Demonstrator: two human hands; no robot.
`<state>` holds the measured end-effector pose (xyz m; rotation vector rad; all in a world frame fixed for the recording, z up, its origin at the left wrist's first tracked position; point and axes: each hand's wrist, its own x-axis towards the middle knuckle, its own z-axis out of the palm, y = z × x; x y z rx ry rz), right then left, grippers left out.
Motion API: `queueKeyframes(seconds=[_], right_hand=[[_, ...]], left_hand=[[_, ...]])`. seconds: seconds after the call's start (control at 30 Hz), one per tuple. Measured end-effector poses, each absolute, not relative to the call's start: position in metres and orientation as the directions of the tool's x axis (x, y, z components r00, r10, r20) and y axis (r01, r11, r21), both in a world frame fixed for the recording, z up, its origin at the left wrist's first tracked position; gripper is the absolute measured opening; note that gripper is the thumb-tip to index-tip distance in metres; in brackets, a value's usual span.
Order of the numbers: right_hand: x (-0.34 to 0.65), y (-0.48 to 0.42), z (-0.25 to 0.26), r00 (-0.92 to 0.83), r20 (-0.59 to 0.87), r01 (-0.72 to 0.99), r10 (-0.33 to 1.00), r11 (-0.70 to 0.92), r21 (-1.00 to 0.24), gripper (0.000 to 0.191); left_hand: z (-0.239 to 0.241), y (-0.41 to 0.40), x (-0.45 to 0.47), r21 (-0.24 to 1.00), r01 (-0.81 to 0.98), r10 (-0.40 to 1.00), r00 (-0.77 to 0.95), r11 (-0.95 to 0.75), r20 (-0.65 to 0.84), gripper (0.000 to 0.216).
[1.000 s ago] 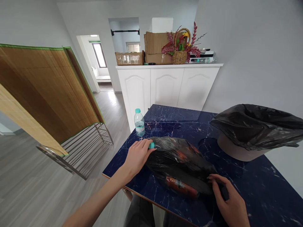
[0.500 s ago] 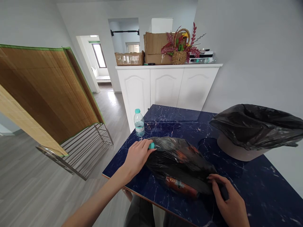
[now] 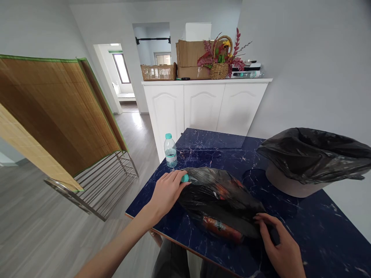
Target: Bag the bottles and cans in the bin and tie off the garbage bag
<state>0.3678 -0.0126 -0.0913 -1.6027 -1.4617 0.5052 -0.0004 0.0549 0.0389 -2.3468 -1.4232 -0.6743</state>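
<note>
Scarcely any movement since the frame a second ago: both hands and the bag keep their places, only slight shifts in the plastic's folds. Left hand [image 3: 166, 191] closed, thumb and forefinger about a teal cap [image 3: 184, 178] at the left end of the black bag [image 3: 208, 199]; what lies below the cap is mostly hidden. Right hand [image 3: 279, 243] pinches the bag's right end between thumb and fingertips, palm loosely curved. Bag lies on its side across the near part of the blue marbled table [image 3: 208, 154]. Orange-red can [image 3: 222, 228] lies along its near edge; cannot tell whether inside the plastic. More red shows dimly through the bag. Clear bottle [image 3: 171, 156], teal-capped, part filled, stands upright at the table's left edge, just beyond the left hand. Right: pale bin [image 3: 292, 187] lined with black plastic [image 3: 290, 160], on the table
</note>
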Motion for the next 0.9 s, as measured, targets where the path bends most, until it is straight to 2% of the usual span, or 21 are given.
queueKeyframes(seconds=[0.13, 0.23, 0.37, 0.47, 0.53, 0.63, 0.77, 0.9], right_hand=[[0.368, -0.013, -0.094, 0.224, 0.272, 0.593, 0.936, 0.091, -0.8, 0.044], [0.368, -0.014, -0.095, 0.222, 0.277, 0.597, 0.935, 0.095, -0.797, 0.043], [0.368, -0.013, -0.093, 0.209, 0.311, 0.614, 0.927, 0.123, -0.78, 0.043], [0.368, -0.012, -0.091, 0.208, 0.332, 0.623, 0.92, 0.137, -0.77, 0.042], [0.368, -0.013, -0.089, 0.212, 0.325, 0.62, 0.922, 0.13, -0.774, 0.042], [0.368, -0.014, -0.089, 0.216, 0.31, 0.618, 0.926, 0.116, -0.777, 0.042], [0.369, -0.014, -0.09, 0.224, 0.273, 0.612, 0.936, 0.084, -0.787, 0.045], [0.37, -0.014, -0.091, 0.231, 0.236, 0.594, 0.944, 0.055, -0.803, 0.048]], left_hand=[[0.045, 0.05, -0.002, 0.061, 0.886, 0.747, 0.348, -0.46, 0.567, 0.028], [0.058, 0.042, -0.006, 0.228, 0.85, 0.765, 0.271, -0.476, 0.584, 0.027], [0.089, 0.031, -0.02, 0.481, 0.755, 0.753, 0.026, -0.446, 0.658, 0.022], [0.114, 0.029, -0.037, 0.579, 0.688, 0.666, -0.185, -0.438, 0.723, 0.023], [0.129, 0.031, -0.049, 0.596, 0.68, 0.604, -0.277, -0.426, 0.747, 0.025], [0.143, 0.037, -0.065, 0.563, 0.734, 0.551, -0.31, -0.38, 0.775, 0.028], [0.148, 0.054, -0.078, 0.446, 0.848, 0.526, -0.251, -0.285, 0.813, 0.03], [0.138, 0.078, -0.084, 0.342, 0.915, 0.587, -0.159, -0.214, 0.794, 0.035]])
